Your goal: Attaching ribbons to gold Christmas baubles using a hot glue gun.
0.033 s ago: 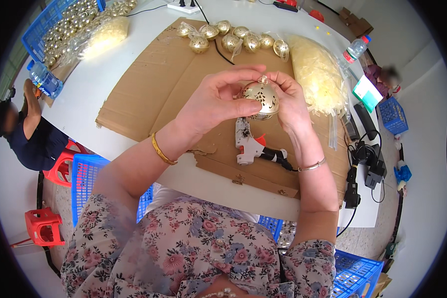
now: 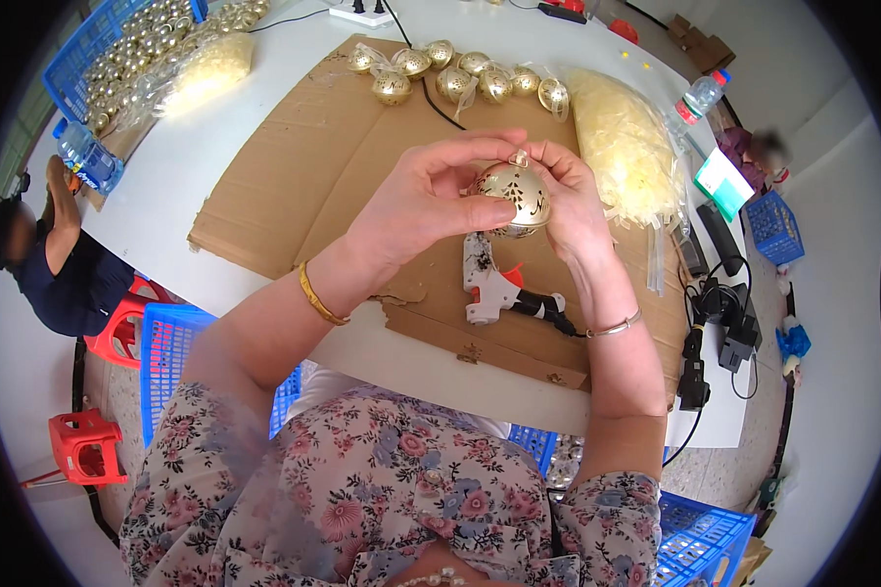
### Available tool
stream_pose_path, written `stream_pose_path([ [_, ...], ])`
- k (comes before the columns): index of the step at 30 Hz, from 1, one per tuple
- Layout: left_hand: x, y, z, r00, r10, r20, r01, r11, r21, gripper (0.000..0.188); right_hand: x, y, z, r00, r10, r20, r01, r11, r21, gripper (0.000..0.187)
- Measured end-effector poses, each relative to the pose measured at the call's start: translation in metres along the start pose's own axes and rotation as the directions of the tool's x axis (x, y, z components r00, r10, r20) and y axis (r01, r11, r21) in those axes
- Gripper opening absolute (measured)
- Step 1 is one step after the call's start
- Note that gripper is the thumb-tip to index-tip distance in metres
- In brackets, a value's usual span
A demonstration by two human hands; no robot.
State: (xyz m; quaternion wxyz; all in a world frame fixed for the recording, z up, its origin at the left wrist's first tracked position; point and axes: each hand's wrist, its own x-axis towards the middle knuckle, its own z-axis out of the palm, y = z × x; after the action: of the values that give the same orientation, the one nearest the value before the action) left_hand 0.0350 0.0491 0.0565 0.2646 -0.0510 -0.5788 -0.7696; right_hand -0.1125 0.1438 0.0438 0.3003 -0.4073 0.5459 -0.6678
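Over the middle of the cardboard sheet (image 2: pixel 294 176) I hold a gold Christmas bauble (image 2: pixel 521 196) with dark cut-out patterns and a small clear loop on top. My left hand (image 2: pixel 440 186) grips it from the left, thumb across its front and fingers behind. At the loop, the bent fingers of my right hand (image 2: pixel 570 191) pinch close against the bauble's upper right side; their tips are partly hidden. Just below the bauble, a white and black hot glue gun (image 2: pixel 494 289) with an orange trigger lies on the cardboard.
Several finished-looking gold baubles (image 2: pixel 392 88) sit at the cardboard's far edge. A bag of pale ribbon strips (image 2: pixel 626 147) lies to the right, near power adapters (image 2: pixel 739 333). A blue crate (image 2: pixel 64 73) of baubles stands far left, beside a bottle (image 2: pixel 88 157). Another person (image 2: pixel 59 254) sits at left.
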Motion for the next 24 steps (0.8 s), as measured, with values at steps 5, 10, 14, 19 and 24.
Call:
stream_pose_path([
  [5,0.001,-0.003,-0.005,0.995,-0.088,-0.045,0.089,0.996,0.014,0.043,-0.003,0.001,0.002,0.999,0.006,0.037,0.002,0.981,-0.196,0.018],
  [10,0.009,-0.010,-0.033,0.991,0.028,-0.134,-0.013,0.994,0.107,0.045,-0.011,-0.032,-0.011,0.995,0.050,0.089,0.000,0.872,-0.489,0.021],
  [14,0.010,-0.033,-0.070,0.962,-0.033,-0.270,0.072,0.989,0.133,0.038,-0.016,-0.050,-0.022,0.957,0.094,0.276,0.117,0.744,-0.658,0.027],
  [19,0.007,-0.039,-0.084,0.916,-0.094,-0.389,0.178,0.966,0.186,0.039,-0.041,-0.038,-0.026,0.865,0.230,0.446,0.327,0.416,-0.849,0.047],
  [24,0.006,-0.049,-0.080,0.938,-0.134,-0.321,0.191,0.970,0.153,0.048,-0.067,-0.027,-0.018,0.873,0.249,0.419,0.308,0.383,-0.871,0.064],
])
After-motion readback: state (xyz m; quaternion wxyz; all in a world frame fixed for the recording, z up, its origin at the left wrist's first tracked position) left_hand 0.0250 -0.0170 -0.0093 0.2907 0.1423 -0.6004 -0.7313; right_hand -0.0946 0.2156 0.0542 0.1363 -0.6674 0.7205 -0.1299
